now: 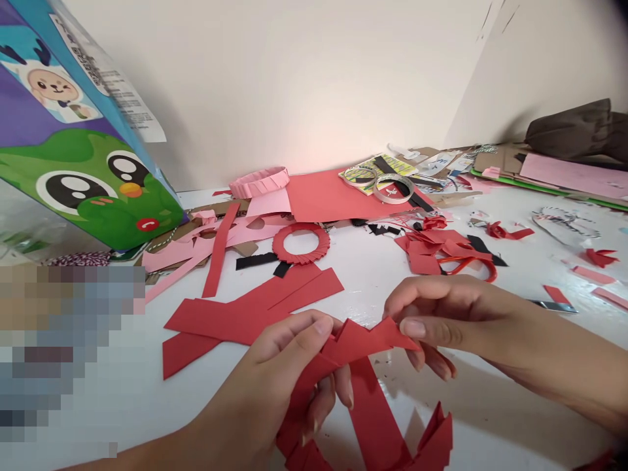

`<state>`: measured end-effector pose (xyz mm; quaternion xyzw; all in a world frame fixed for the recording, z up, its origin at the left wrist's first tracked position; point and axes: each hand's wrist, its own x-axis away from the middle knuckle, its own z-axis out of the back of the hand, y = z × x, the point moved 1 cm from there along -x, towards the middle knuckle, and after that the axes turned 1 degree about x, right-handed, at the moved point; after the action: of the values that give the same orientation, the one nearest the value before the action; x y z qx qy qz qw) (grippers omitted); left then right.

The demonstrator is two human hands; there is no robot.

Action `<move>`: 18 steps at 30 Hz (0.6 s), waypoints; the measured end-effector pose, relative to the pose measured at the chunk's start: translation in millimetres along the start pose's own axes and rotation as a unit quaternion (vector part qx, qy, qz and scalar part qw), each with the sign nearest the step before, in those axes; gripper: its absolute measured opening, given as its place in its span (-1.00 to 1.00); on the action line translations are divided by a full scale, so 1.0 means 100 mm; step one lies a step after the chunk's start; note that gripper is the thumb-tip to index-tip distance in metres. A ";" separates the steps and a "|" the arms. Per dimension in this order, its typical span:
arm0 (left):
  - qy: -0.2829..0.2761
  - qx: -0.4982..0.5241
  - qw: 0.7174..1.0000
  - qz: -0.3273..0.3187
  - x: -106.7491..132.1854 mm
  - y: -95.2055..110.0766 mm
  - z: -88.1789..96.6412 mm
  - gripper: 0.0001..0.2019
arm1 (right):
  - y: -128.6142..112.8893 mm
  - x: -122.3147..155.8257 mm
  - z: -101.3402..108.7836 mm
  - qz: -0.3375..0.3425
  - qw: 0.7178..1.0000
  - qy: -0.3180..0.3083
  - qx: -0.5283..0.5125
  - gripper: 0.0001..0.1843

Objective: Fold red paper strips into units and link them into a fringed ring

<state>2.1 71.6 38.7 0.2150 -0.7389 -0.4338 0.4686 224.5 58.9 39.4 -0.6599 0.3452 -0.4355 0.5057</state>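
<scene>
My left hand (289,373) and my right hand (436,320) both pinch a folded red paper strip (366,340) low in the middle of the view. The strip is creased into zigzag folds between my fingertips. Its loose end (377,418) trails down toward the bottom edge, where more pleated red paper (436,438) lies. Flat red paper strips (245,314) rest on the white table (122,399) just beyond my left hand.
A pleated red paper ring (301,243) and a pink ring (258,181) lie farther back with pink strips (196,252). Red-handled scissors (466,261) sit amid red scraps. Tape rolls (392,188) lie on a red sheet (328,196). A colourful bag (83,144) stands left.
</scene>
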 end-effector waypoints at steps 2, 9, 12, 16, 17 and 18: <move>-0.005 0.011 1.000 -0.003 -0.01 0.00 0.00 -0.50 | 0.02 -0.02 0.00 -0.010 1.000 -0.005 -0.015 -0.75; -0.024 0.020 0.999 -0.008 0.01 0.00 0.01 -0.57 | 0.11 -0.06 -0.01 -0.028 0.997 -0.049 -0.061 -0.76; -0.009 0.025 1.000 -0.007 0.01 0.00 0.00 -0.58 | 0.14 -0.07 -0.02 -0.032 0.997 -0.038 -0.064 -0.77; -0.012 0.022 1.000 0.000 -0.02 0.01 -0.01 -0.53 | 0.14 -0.07 -0.03 -0.035 0.996 -0.038 -0.069 -0.78; -0.016 0.030 0.999 -0.003 -0.02 0.01 -0.01 -0.54 | 0.13 -0.07 -0.04 -0.033 0.996 -0.042 -0.068 -0.79; -0.019 0.037 0.999 -0.005 -0.03 0.02 -0.01 -0.56 | 0.13 -0.07 -0.04 -0.030 0.996 -0.047 -0.064 -0.79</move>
<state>4.5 73.8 39.0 0.2277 -0.7620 -0.4125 0.4443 217.4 60.4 25.6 -0.7208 0.3284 -0.3961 0.4645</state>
